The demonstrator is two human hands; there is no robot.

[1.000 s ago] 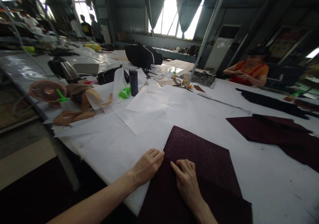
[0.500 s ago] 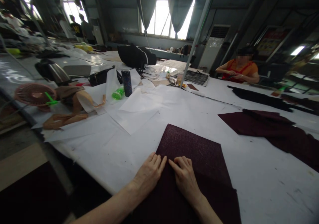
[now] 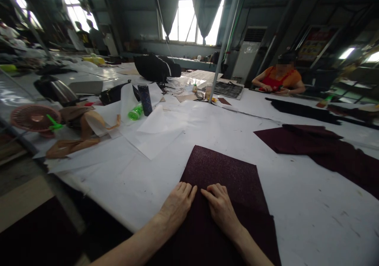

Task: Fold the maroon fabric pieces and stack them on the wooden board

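A dark maroon piece of fabric [image 3: 222, 167] lies on the white-covered table [image 3: 308, 234], with a fold or layer edge running across it. My left hand [image 3: 179, 201] is on the fabric's left edge, its fingers bent and closed on the cloth. Just right of it, my right hand [image 3: 220, 205] has curled fingers pressed together at the same fold. A small gap separates the two hands, whose index fingers point toward each other. The fingertips' undersides are hidden.
More maroon fabric [image 3: 319, 145] lies at right. White paper sheets [image 3: 161, 139], a green bottle [image 3: 135, 112], a dark patterned cylinder [image 3: 145, 100] and a pink fan [image 3: 35, 118] are at left. A pole [image 3: 224, 41] rises from the table. Across it sits a person in orange [image 3: 276, 78].
The view has turned slightly, so the surroundings sit a little further left. Both hands stay at the same fold with hardly any movement. The person across has shifted their hands.
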